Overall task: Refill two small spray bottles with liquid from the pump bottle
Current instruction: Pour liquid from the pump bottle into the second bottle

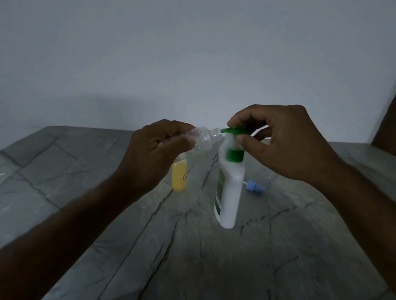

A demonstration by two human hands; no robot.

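Between my hands, my left hand grips a clear spray bottle lying sideways, mouth against the green spout. My right hand curls on that pump head; the pump bottle stands below on the counter.
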